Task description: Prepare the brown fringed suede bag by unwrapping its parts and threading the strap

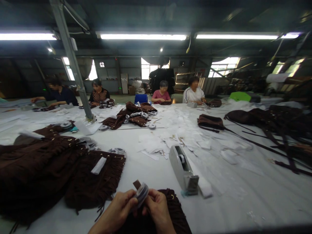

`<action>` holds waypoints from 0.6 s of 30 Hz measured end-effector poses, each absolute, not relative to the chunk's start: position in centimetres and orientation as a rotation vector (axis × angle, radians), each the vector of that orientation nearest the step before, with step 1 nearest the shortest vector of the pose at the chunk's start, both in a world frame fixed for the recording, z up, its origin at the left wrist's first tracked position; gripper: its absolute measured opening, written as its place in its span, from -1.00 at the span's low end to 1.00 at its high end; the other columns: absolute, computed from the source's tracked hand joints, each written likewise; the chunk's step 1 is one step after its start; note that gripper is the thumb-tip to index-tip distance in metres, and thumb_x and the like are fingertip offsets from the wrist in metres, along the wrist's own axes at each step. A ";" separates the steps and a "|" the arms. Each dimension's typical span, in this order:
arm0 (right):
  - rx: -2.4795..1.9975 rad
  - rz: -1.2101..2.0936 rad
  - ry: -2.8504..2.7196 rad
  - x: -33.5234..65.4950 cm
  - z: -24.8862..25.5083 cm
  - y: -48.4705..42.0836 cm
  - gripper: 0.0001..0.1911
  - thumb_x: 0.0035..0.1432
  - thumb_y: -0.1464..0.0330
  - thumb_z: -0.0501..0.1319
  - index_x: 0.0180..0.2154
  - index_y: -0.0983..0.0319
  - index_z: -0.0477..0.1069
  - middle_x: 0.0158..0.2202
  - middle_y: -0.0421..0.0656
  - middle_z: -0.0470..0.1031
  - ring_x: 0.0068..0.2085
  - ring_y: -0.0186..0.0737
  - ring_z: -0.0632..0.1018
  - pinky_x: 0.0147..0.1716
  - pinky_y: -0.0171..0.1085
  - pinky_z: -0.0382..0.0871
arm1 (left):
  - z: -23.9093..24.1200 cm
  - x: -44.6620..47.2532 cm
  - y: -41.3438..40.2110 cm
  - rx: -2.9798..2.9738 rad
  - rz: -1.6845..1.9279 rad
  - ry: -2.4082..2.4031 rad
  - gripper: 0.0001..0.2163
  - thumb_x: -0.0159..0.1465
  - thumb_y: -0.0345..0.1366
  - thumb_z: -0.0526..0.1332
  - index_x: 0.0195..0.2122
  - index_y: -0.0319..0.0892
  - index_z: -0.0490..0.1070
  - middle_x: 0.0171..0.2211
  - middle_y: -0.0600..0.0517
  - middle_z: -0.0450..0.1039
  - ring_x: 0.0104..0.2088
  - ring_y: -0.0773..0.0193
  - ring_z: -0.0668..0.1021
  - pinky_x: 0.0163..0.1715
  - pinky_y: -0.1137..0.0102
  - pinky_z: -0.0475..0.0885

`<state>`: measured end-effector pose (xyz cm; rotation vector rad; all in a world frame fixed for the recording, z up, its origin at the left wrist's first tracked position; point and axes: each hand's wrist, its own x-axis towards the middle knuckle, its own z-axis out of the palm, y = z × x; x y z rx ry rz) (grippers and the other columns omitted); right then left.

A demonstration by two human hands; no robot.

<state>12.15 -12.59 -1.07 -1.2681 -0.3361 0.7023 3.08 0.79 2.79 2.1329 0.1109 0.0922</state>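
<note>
Near the table's front edge, a round piece wrapped in pale plastic (pixel 141 195) is held up between my two hands. A small brown tab (pixel 136 184) sticks out above it. My left hand (pixel 123 206) pinches its left side with thumb and fingers. On the right side, my right hand (pixel 157 204) closes its fingertips against the wrapping. Below the hands lies a dark brown gathered fabric bag (pixel 174 206) with gold eyelets, partly covered by them. A grey tape dispenser (pixel 180 165) stands just beyond my right hand.
Brown bags (pixel 95 178) with wrapped rings are heaped at left. More lie mid-table (pixel 136 113), and a dark pile with straps (pixel 275 126) is at right. White paper scraps (pixel 156 144) are scattered centrally. A metal post (pixel 75 61) rises at left. Several people sit across the table.
</note>
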 end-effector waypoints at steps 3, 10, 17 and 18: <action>-1.193 0.713 -0.369 12.0 -0.9 -13.0 -0.60 -0.04 0.07 0.30 -0.43 0.31 0.53 -0.64 -0.23 0.39 -0.71 -0.51 0.24 -0.73 -0.46 -0.04 | 3.3 3.1 0.7 2.142 0.088 0.097 -0.67 0.33 -0.11 -0.02 -0.45 -0.21 0.34 -0.56 0.04 0.43 -0.53 0.32 0.42 -0.51 0.49 0.17; -1.353 0.629 -0.532 12.0 -0.9 -13.9 -0.64 0.06 0.13 0.23 -0.50 0.31 0.53 -0.66 -0.22 0.36 -0.68 -0.47 0.24 -0.70 -0.42 0.01 | 3.0 3.2 1.5 2.034 0.020 0.096 -0.63 0.31 -0.07 0.02 -0.46 -0.25 0.38 -0.55 0.02 0.42 -0.53 0.32 0.39 -0.52 0.48 0.18; -1.447 0.542 -0.661 11.9 -0.6 -14.8 -0.69 0.09 0.21 0.20 -0.55 0.29 0.47 -0.69 -0.26 0.27 -0.64 -0.44 0.26 -0.63 -0.40 0.08 | 3.4 3.5 2.0 1.853 -0.128 0.004 -0.62 0.28 -0.05 0.06 -0.39 -0.30 0.42 -0.57 0.03 0.43 -0.59 0.38 0.32 -0.60 0.51 0.11; -1.415 0.559 -0.668 12.0 -0.7 -14.9 -0.70 0.08 0.20 0.20 -0.51 0.29 0.48 -0.68 -0.27 0.27 -0.62 -0.43 0.26 -0.62 -0.40 0.08 | 3.5 3.6 2.0 1.881 -0.126 0.016 -0.63 0.28 -0.07 0.05 -0.40 -0.30 0.42 -0.58 0.04 0.42 -0.60 0.40 0.31 -0.61 0.52 0.11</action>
